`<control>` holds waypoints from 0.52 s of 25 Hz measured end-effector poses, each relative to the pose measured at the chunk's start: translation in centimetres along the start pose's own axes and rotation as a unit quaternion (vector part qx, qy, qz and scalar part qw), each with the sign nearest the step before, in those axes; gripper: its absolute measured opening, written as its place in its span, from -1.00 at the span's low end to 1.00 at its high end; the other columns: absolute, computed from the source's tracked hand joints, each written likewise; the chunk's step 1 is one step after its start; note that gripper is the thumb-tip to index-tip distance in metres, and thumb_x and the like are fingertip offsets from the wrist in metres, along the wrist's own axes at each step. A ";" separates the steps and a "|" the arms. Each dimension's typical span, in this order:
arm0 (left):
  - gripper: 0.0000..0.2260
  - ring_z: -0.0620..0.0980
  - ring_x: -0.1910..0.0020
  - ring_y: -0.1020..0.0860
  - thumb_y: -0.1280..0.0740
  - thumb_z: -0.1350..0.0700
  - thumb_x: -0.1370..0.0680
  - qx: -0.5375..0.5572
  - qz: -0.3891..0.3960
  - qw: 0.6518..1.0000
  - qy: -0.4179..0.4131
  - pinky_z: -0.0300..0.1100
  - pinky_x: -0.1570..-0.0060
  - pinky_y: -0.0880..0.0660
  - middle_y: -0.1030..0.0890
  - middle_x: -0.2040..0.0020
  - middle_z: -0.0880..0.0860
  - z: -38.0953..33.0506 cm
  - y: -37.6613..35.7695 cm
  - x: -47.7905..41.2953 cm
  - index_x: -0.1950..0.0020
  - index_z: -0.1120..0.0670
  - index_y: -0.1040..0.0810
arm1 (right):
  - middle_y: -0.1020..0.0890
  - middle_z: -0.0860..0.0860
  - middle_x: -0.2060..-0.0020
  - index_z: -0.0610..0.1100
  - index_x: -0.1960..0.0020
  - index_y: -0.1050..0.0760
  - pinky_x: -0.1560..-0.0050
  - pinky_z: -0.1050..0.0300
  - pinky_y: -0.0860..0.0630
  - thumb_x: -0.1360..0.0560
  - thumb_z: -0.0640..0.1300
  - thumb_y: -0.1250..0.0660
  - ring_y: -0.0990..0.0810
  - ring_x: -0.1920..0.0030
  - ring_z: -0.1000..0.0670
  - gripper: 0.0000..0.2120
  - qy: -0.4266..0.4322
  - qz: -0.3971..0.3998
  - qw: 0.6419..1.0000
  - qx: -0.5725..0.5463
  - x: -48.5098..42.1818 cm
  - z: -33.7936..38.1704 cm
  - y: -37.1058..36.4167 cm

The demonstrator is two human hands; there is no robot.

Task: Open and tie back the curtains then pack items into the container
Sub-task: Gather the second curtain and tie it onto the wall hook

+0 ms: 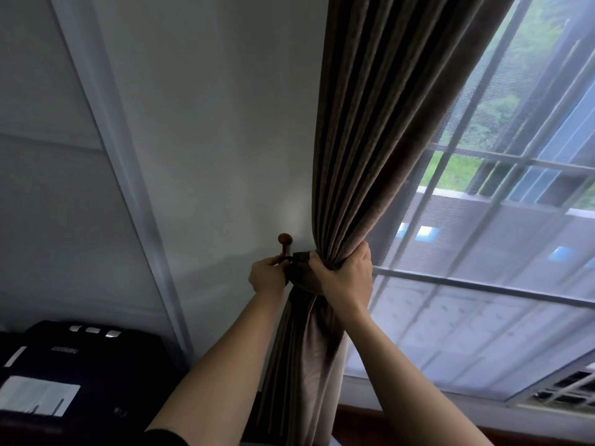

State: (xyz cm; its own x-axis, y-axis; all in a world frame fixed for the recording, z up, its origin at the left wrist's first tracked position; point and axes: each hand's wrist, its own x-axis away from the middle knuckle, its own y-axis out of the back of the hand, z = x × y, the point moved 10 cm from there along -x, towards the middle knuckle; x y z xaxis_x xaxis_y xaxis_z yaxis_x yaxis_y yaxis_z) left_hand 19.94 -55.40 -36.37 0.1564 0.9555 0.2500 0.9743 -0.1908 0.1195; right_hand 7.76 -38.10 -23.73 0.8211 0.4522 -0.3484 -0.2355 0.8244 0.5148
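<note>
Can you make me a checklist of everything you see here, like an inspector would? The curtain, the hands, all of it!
Surface: nothing seen; no table or worktop in view.
Job's things: brown curtain gathered into a bunch beside the window; dark tieback round the bunch, reaching to the wooden wall hook. Container not in view.
Clutter: black box-like object with a white label, lower left.
Hands: left hand pinches the tieback end at the hook; right hand grips the bunched curtain.
Cables: nothing seen.
Surroundings: pale wall; window behind sheer netting, greenery outside.
</note>
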 end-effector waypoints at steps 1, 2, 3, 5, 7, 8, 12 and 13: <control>-0.74 0.16 0.03 -0.64 -0.43 0.18 -0.45 -0.025 0.000 1.000 -0.015 -0.09 -0.01 -0.58 -0.66 -0.03 0.20 -0.4 0.1 -0.1 -0.13 0.16 -0.63 | -0.45 -0.01 -0.08 -0.15 -0.18 -0.30 0.02 0.01 -0.44 -0.27 0.15 -0.44 -0.44 -0.16 -0.09 -0.36 -0.003 0.002 1.000 0.000 -0.1 -0.1 0.0; -0.76 0.16 0.05 -0.64 -0.43 0.17 -0.45 -0.055 0.005 0.998 -0.037 -0.14 0.05 -0.57 -0.67 0.00 0.20 -0.9 0.1 -0.3 -0.10 0.17 -0.64 | -0.45 -0.01 -0.08 -0.15 -0.18 -0.30 0.02 0.00 -0.44 -0.27 0.14 -0.44 -0.44 -0.16 -0.09 -0.36 -0.006 0.007 1.000 -0.001 -0.3 -0.3 -0.1; -0.78 0.14 0.07 -0.64 -0.44 0.15 -0.45 -0.093 0.016 0.993 -0.067 -0.22 0.13 -0.52 -0.67 0.03 0.19 -1.6 0.1 -0.4 -0.07 0.19 -0.65 | -0.46 -0.01 -0.08 -0.15 -0.19 -0.30 0.01 -0.01 -0.45 -0.27 0.14 -0.44 -0.45 -0.16 -0.10 -0.36 -0.009 0.011 1.000 -0.003 -0.5 -0.3 -0.1; -0.80 0.09 0.12 -0.64 -0.43 0.14 -0.46 -0.153 0.035 0.980 -0.126 -0.30 0.19 -0.43 -0.68 0.11 0.16 -2.7 0.0 -0.5 -0.03 0.20 -0.65 | -0.46 -0.01 -0.08 -0.16 -0.21 -0.30 -0.02 -0.01 -0.45 -0.27 0.13 -0.44 -0.45 -0.17 -0.10 -0.35 -0.008 0.015 1.000 -0.007 -0.7 -0.3 -0.2; -0.81 0.06 0.20 -0.64 -0.42 0.16 -0.46 -0.155 0.058 0.976 -0.144 -0.25 0.14 -0.51 -0.68 0.18 0.19 -2.5 0.3 -0.6 -0.03 0.21 -0.66 | -0.47 -0.01 -0.08 -0.16 -0.20 -0.31 -0.03 -0.01 -0.44 -0.28 0.12 -0.45 -0.45 -0.17 -0.10 -0.36 -0.006 0.012 1.000 -0.010 -0.6 -0.4 -0.3; -0.80 0.05 0.22 -0.63 -0.42 0.18 -0.46 -0.141 0.074 0.977 -0.140 -0.19 0.09 -0.56 -0.68 0.20 0.19 -2.2 0.3 -0.7 -0.05 0.20 -0.67 | -0.47 -0.01 -0.07 -0.16 -0.19 -0.31 -0.02 0.00 -0.44 -0.28 0.11 -0.45 -0.45 -0.16 -0.10 -0.38 -0.005 0.008 1.000 -0.012 -0.5 -0.4 -0.2; -0.82 0.02 0.30 -0.62 -0.43 0.24 -0.44 -0.151 0.113 0.972 -0.142 -0.21 0.16 -0.60 -0.65 0.22 0.14 -2.1 -0.1 -1.4 -0.03 0.19 -0.62 | -0.47 -0.04 -0.06 -0.18 -0.18 -0.32 -0.02 -0.02 -0.45 -0.29 0.10 -0.46 -0.45 -0.16 -0.12 -0.39 -0.004 -0.005 1.000 -0.011 -0.2 -0.1 -0.3; -0.84 0.02 0.32 -0.61 -0.42 0.24 -0.44 -0.171 0.109 0.966 -0.161 -0.27 0.23 -0.59 -0.65 0.21 0.16 -2.6 -0.3 -1.5 -0.01 0.19 -0.58 | -0.47 -0.03 -0.06 -0.18 -0.18 -0.32 -0.01 -0.01 -0.45 -0.29 0.10 -0.46 -0.46 -0.16 -0.12 -0.39 -0.004 -0.003 1.000 -0.008 -0.3 0.0 -0.4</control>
State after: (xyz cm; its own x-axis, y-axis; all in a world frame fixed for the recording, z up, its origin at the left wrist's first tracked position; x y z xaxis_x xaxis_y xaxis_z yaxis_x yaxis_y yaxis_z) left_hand 19.01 -57.33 -34.31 0.4477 0.8942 0.0005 0.8110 -0.4063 0.4209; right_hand 7.61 -38.54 -23.79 0.8268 0.4446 -0.3446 -0.2394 0.8324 0.4997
